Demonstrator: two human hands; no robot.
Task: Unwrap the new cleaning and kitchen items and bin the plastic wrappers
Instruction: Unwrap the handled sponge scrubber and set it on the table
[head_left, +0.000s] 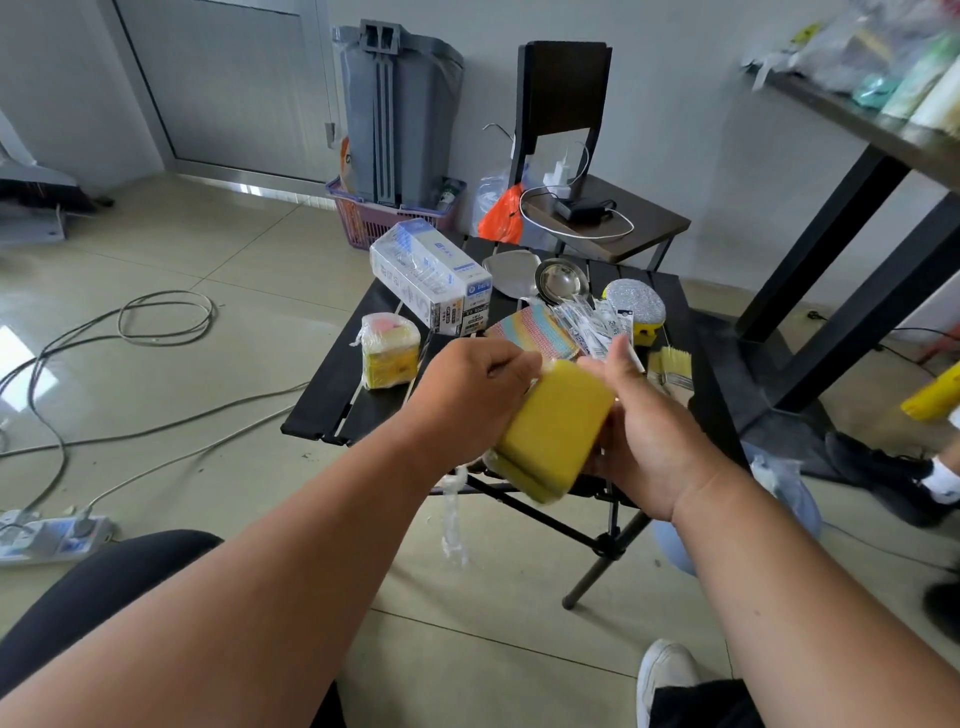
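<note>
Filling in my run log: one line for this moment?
step: unwrapping | left hand: pinches wrapper | right hand: holds yellow sponges | plastic wrapper: hanging loose | bin: not yet

Single head-worn wide-angle view, facing forward and down, close over both forearms, small black table (332, 400) just beyond

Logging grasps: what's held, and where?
Yellow sponge: left hand grips its upper left end, right hand its right side. Loose plastic wrap hangs below.
</note>
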